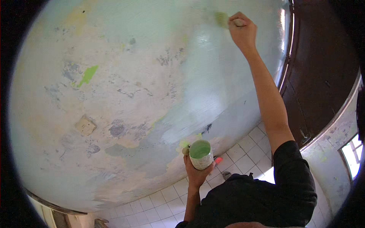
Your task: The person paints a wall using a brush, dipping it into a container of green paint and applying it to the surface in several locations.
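My right hand (243, 32) is raised high on the wall, closed around the handle of a paintbrush (221, 19). Its yellow-green bristles are against the wall (133, 102), where a pale blue-green coat lies beside bare, patchy plaster. Lower down, in front of my body, my left hand (196, 175) grips a whitish tub of paint (202, 163) from below and the side. Light green paint shows inside the open top. A small roundish piece sits at the tub's left edge by my fingers; I cannot make out what it is.
A square beige wall plate (86, 125) is fixed to the lower left of the wall. White floor tiles (157, 201) run along its foot. At the right stands a dark brown door (319, 68), with a bright window (353, 155) beyond. A red-orange object (218, 160) shows beside the tub.
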The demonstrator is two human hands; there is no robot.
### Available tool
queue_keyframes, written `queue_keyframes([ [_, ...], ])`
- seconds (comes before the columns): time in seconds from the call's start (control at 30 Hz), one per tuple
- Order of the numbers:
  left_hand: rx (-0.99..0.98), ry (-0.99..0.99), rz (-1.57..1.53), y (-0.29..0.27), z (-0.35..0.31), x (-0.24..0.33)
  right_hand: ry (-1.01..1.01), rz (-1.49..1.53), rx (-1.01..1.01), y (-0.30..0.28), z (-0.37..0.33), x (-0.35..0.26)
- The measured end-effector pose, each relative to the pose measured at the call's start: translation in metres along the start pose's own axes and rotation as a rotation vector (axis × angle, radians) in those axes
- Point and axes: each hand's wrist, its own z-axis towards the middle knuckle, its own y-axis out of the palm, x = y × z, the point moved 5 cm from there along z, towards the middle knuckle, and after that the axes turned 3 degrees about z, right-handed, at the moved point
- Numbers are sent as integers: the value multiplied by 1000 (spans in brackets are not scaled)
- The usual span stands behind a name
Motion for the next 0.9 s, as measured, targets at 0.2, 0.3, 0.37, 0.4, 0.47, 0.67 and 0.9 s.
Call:
queue_keyframes([
  [0.2,8,9,48,-6,-1,-1,-256,-28,-81,101,-74,-72],
  [0.3,23,-6,44,-6,-4,-4,-308,237,-342,126,-125,-168],
  [0.37,18,-31,-24,-5,-1,-7,-265,401,-464,125,-124,-183],
  [0.4,30,-17,-50,-3,1,-5,-190,537,-493,123,-120,-181],
  [0.47,38,-3,-78,0,4,-1,-103,639,-471,118,-104,-158],
  [0.67,25,36,45,2,11,10,131,556,-158,41,-2,1],
  [0.9,59,-49,-102,-5,5,3,44,-44,166,-3,31,11],
])
